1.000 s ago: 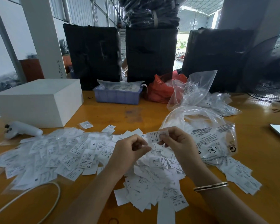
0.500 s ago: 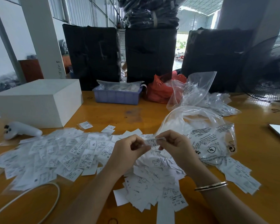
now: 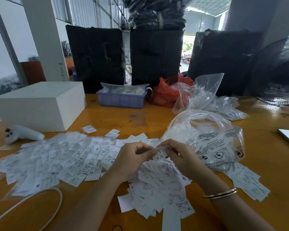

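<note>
A: Table (image 3: pixel 107 117)?
B: Bare wood beyond the clear bag (image 3: pixel 212 142), open up to the far edge.
A: Pile of labels (image 3: pixel 65 157)?
B: Spread left of the bag, running under both wrists.
A: Hands?
B: Left hand (image 3: pixel 132 157) and right hand (image 3: pixel 182 157) sit just left of the bag, fingers curled. Both pinch one label (image 3: pixel 160 153), held between them above the pile.

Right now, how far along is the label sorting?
Seemingly partway. Done: many labels spread flat at left. In hand: the left hand and right hand pinch one label between them. Left: the heap beneath them and a smaller bunch by the clear bag.
</note>
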A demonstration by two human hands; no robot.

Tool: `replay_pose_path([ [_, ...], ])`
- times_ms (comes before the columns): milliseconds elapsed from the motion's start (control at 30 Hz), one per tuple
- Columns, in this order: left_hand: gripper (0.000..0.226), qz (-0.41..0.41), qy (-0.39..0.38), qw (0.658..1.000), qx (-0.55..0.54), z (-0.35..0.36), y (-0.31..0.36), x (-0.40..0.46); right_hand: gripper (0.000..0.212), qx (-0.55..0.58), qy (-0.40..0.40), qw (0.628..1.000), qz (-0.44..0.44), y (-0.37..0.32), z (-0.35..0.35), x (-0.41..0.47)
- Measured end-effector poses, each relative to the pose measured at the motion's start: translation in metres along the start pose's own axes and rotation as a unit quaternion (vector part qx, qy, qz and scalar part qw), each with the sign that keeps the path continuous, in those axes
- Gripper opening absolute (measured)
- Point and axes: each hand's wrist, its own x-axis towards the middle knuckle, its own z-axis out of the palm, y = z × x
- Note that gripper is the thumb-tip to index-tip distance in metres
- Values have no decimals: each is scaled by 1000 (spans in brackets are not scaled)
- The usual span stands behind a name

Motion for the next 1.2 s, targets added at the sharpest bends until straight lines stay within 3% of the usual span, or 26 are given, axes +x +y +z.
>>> replay_pose_path([
  [100, 27, -9, -9, 1000, 4, 1, -1, -1, 34, -19, -6, 1000, -17, 0, 10, 0],
  [167, 26, -12, 2, 1000, 2, 1, -1, -1, 35, 4, 38, 999, -27, 1, 16, 1],
  [267, 13, -2, 36, 999, -4, 1, 1, 0, 23, 99, 103, 989, 28, 2, 17, 3],
  [333, 13, 9, 45, 999, 1, 1, 2, 0, 19, 117, 103, 987, 42, 4, 19, 3],
  [500, 24, 4, 50, 999, 4, 0, -1, -1, 24, 59, 85, 995, 13, 0, 25, 0],
  [600, 16, -13, 71, 997, 33, -2, -3, 1, 25, 15, 88, 996, -6, -1, 28, -1],
  [767, 12, -18, 100, 995, 14, -5, -1, 2, 50, 102, -25, 994, 29, -5, 29, 0],
  [900, 18, -6, 102, 995, -21, -5, 6, 0, 47, 173, -109, 978, 27, -1, 17, 1],
  [967, 12, -4, 119, 992, -30, -5, 7, 0, 41, 131, -40, 990, 8, -1, 11, 2],
  [1033, 10, 0, 166, 986, 15, -8, 6, 2, 37, 73, 115, 991, -7, 0, 2, 7],
  [1100, 11, 21, 220, 969, 113, -14, 4, 3, 32, -14, 262, 965, -11, 8, -12, 13],
  [1200, 20, 51, 265, 930, 249, -22, -1, 4, 26, -137, 330, 933, 38, 35, -32, 17],
])
